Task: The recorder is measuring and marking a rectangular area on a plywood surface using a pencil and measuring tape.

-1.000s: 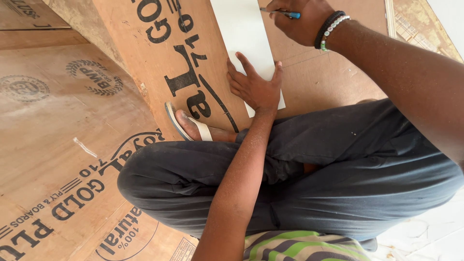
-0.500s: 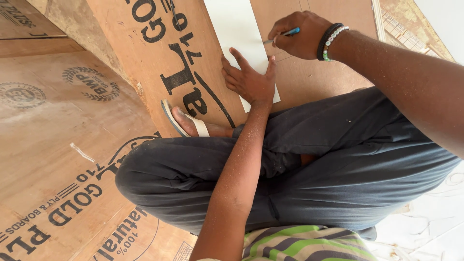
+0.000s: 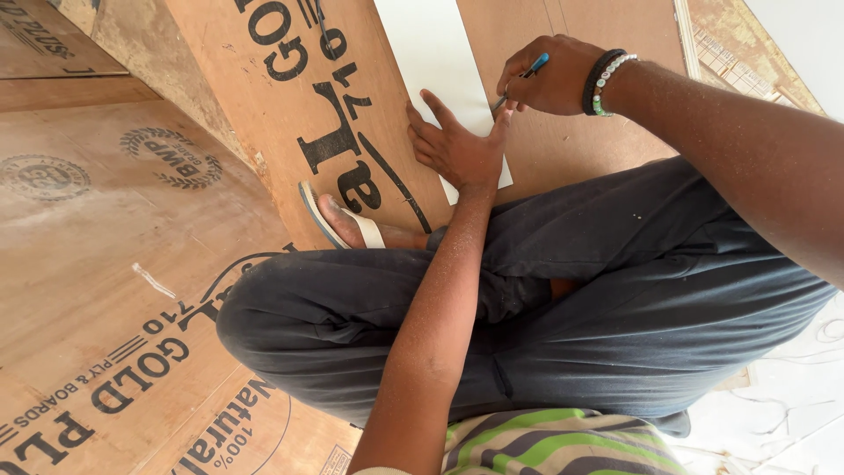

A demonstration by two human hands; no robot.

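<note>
A white laminate strip (image 3: 431, 53) lies on a plywood sheet (image 3: 290, 97). My left hand (image 3: 457, 145) presses flat on the near end of the strip, fingers spread. My right hand (image 3: 549, 79), with bead bracelets on the wrist, grips a blue-handled cutter (image 3: 520, 81) whose tip meets the strip's right edge close to my left thumb. I sit cross-legged in dark trousers (image 3: 527, 308), one foot in a sandal (image 3: 338, 220) resting on the plywood.
More printed plywood boards (image 3: 114, 290) cover the floor at the left and front. A brown board (image 3: 580, 149) lies under the strip's right side. A pale floor with thin cables (image 3: 791, 378) shows at the right.
My right hand has drawn the cutter down along the strip's right edge toward my left hand. The left hand stays pressed on the strip.
</note>
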